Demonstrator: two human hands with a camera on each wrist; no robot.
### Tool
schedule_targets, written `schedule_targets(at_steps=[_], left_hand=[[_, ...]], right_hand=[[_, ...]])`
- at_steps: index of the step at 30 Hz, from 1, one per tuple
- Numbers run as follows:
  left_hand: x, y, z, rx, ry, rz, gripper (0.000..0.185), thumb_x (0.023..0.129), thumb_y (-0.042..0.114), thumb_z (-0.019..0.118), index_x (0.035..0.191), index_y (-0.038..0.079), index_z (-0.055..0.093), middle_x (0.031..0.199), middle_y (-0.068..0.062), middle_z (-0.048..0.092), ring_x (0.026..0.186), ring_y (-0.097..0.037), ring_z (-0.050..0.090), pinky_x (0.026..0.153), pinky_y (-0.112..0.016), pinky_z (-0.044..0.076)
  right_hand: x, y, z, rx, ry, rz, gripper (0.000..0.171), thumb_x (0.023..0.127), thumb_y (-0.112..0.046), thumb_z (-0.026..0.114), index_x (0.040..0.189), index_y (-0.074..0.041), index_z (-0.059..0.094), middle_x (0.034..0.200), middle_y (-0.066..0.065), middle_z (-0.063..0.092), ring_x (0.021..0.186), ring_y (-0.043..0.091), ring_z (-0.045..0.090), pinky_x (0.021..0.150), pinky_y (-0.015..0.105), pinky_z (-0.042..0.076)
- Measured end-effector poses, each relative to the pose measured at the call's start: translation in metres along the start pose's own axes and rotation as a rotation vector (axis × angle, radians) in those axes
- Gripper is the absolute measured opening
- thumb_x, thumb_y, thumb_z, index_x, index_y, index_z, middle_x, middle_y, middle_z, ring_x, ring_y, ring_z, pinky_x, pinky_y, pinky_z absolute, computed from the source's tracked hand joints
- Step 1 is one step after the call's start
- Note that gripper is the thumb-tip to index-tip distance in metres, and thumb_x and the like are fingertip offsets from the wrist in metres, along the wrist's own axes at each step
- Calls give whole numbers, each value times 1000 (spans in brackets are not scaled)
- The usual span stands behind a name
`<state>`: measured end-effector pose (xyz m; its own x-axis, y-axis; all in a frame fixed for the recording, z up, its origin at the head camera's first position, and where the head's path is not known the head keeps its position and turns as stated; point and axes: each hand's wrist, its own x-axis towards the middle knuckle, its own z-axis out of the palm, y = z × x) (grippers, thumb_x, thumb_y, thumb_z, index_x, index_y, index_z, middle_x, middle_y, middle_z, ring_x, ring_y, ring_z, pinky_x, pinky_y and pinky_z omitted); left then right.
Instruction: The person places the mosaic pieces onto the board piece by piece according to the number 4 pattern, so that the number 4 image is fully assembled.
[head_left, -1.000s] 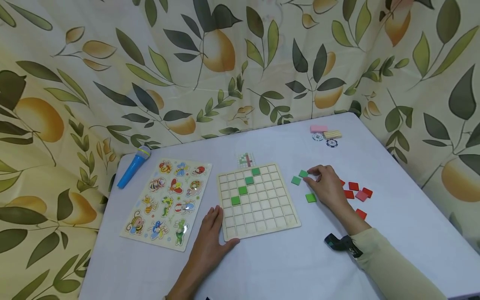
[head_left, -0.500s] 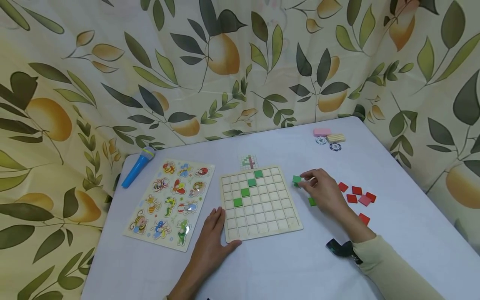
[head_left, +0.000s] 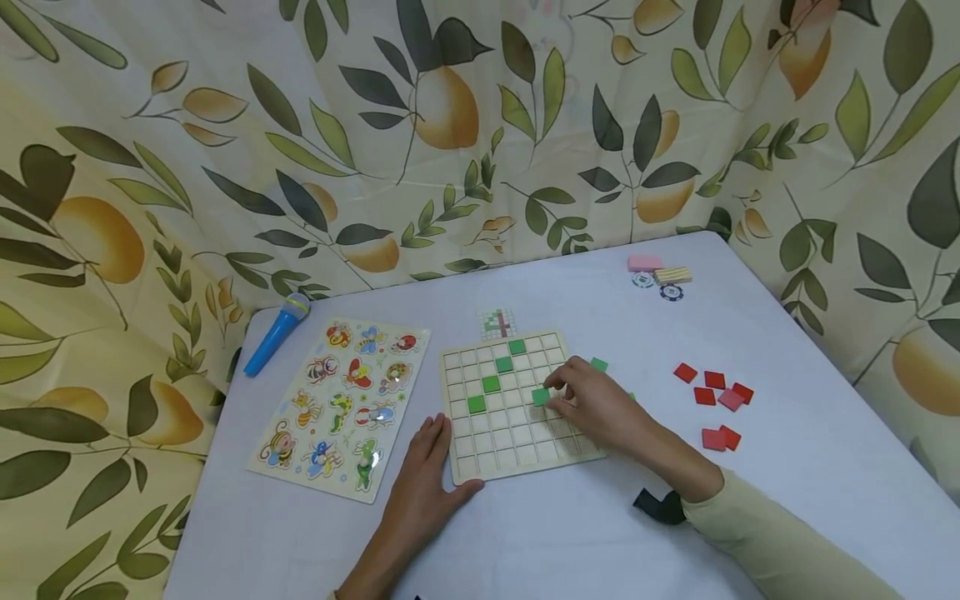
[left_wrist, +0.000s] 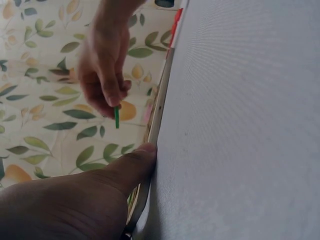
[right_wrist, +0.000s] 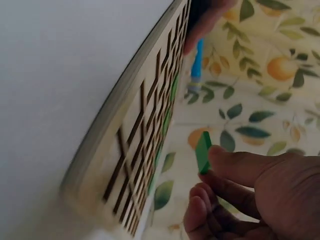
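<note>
The right hand point(head_left: 600, 410) is over the wooden grid board point(head_left: 517, 406). Its fingers point(right_wrist: 235, 167) pinch a small green tile point(head_left: 541, 397). The tile sits just above the board, near the middle of the grid. From the side you can see it is held up on its edge and does not touch the board.

The left hand point(head_left: 420, 492) lies flat on the surface point(head_left: 570, 542). Its fingers are straight and close together. The thumb point(left_wrist: 131, 170) touches the near left corner of the board.

Four more green tiles sit in the board. They make a slanted line going up to the right point(head_left: 497, 375). One loose green tile point(head_left: 598, 364) lies on the surface just to the right of the board. Another bit of green peeks out behind the right hand.

Some red tiles point(head_left: 712, 392) lie further to the right, well apart from the board.

A little picture card point(head_left: 497, 322) lies just behind the board. To the left is an animal puzzle board point(head_left: 341, 400) with bugs on it. A blue toy microphone point(head_left: 275, 333) lies beside that. At the far end are a pink block point(head_left: 645, 263), a striped block point(head_left: 672, 275) and two round chips point(head_left: 657, 286)
</note>
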<state>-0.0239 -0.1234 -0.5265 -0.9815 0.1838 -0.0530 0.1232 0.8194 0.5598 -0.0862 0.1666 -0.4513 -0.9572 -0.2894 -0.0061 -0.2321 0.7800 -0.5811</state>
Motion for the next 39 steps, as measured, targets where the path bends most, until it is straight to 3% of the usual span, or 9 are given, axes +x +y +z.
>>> schedule_targets(at_steps=[7, 16, 29, 39], left_hand=[[0, -1, -1, 4, -6, -5, 108, 84, 48, 90, 168, 11, 33, 177, -7, 30, 167, -32, 23, 130, -52, 37], [0, -1, 1, -13, -14, -8, 108, 84, 49, 89, 168, 11, 33, 177, -7, 31, 167, -33, 24, 130, -53, 37], [1, 1, 0, 3, -14, -2, 107, 84, 48, 90, 168, 13, 33, 177, -6, 30, 166, -33, 24, 130, -53, 37], [0, -1, 0, 12, -15, 12, 107, 85, 49, 88, 168, 11, 32, 178, -8, 29, 167, -33, 24, 130, -53, 36]], right_hand=[[11, -26, 21, -38, -101, -113, 17, 97, -13, 77, 113, -8, 75, 109, 3, 65, 94, 12, 64, 84, 31, 60], [26, -48, 49, -98, -172, -193, 18, 96, -15, 79, 111, -7, 75, 103, -1, 61, 87, 9, 55, 80, 27, 56], [34, -57, 64, -245, -134, -257, 12, 98, -10, 76, 108, -6, 72, 97, -2, 57, 85, 10, 49, 74, 22, 50], [42, -54, 70, -235, -132, -298, 12, 93, -11, 81, 96, -14, 70, 89, -5, 56, 79, 10, 49, 69, 22, 45]])
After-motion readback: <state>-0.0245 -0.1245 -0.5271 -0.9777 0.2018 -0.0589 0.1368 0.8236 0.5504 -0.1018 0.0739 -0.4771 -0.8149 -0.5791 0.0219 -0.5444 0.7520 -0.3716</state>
